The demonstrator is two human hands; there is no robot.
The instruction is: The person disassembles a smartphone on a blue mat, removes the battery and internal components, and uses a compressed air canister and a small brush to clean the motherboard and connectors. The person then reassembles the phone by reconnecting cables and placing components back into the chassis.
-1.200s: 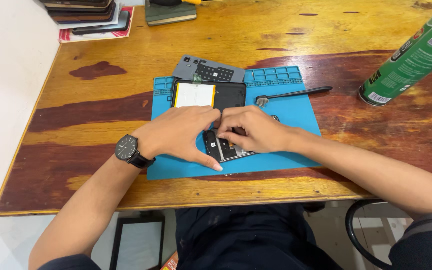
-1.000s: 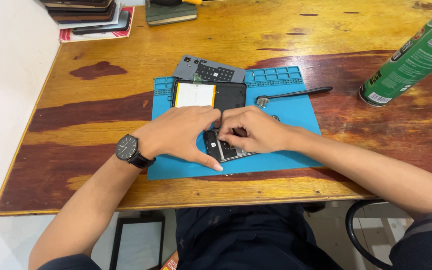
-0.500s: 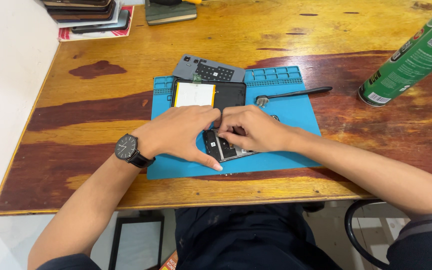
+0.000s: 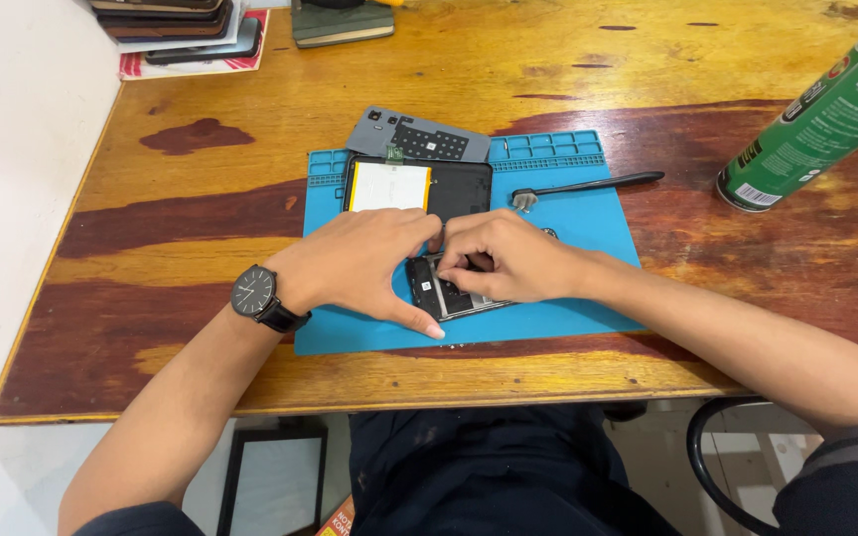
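Opened phone (image 4: 439, 283) on blue mat (image 4: 588, 223) near surface's front edge, left hand (image 4: 355, 263) pressing flat on it, grip wide; right hand (image 4: 508, 260) fingertips pinched narrow over its lower board, back cover (image 4: 419, 134) at mat's far edge.

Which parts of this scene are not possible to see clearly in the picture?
- Opened phone, head view: its middle is covered by the left hand and right hand.
- Right hand's fingertips: curled under, their contact is hidden.
- Green spray can: top cut off by the right edge.
- Stacked devices: cut off by the top edge.
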